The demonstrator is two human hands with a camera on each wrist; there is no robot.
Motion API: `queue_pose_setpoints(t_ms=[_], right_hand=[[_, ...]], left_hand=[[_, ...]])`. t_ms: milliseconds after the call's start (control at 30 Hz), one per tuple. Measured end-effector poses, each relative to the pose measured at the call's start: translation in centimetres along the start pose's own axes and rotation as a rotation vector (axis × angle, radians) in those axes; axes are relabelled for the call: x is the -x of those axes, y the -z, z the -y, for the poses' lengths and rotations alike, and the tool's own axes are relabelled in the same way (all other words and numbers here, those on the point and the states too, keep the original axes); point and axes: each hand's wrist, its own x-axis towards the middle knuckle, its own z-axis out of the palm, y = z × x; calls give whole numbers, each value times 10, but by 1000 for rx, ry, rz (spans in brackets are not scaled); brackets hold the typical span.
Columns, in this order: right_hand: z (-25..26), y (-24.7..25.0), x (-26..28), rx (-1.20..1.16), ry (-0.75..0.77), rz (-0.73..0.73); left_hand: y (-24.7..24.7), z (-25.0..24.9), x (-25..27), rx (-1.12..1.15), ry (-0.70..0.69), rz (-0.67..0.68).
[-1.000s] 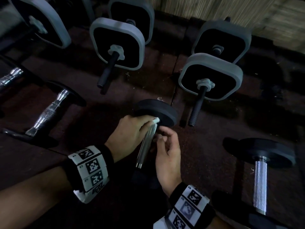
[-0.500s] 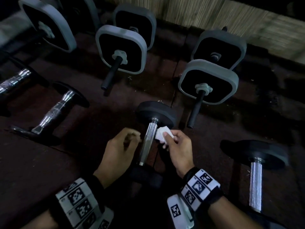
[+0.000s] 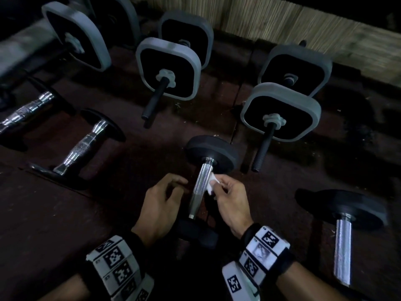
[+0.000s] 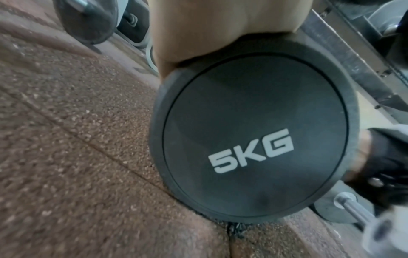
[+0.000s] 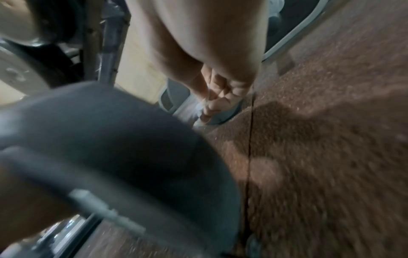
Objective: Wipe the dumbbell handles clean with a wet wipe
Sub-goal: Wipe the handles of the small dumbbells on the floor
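Note:
A black 5 kg dumbbell (image 3: 211, 153) lies on the floor between my hands, its knurled chrome handle (image 3: 199, 187) bare. My right hand (image 3: 225, 192) pinches a small white wet wipe (image 3: 211, 184) against the handle's right side. My left hand (image 3: 167, 192) hovers just left of the handle with fingers loosely curled, holding nothing. The left wrist view is filled by the near black end plate (image 4: 253, 136) marked 5KG. In the right wrist view my curled fingers (image 5: 220, 94) show past the blurred plate (image 5: 123, 139).
Another black dumbbell (image 3: 342, 216) with a chrome handle lies to the right. Two chrome-handled dumbbells (image 3: 84, 146) lie at left. Several grey square-plate dumbbells (image 3: 169, 68) stand behind on the brown rubber floor (image 3: 108, 213), backed by a bamboo wall (image 3: 282, 20).
My left hand let go of the handle and drew back to the left. The wipe passed to my right hand, which now holds it against the handle's right side.

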Motion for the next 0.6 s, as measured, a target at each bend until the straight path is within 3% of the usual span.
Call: queue_pose_setpoints(t_ms=[300, 467, 600], right_hand=[[0, 1, 19, 35, 6, 32], [1, -8, 7, 64, -24, -24], [5, 1, 35, 33, -9, 45]], left_hand=[[0, -2, 0, 18, 16, -10], [1, 0, 0, 15, 27, -2], [1, -1, 0, 15, 16, -15]])
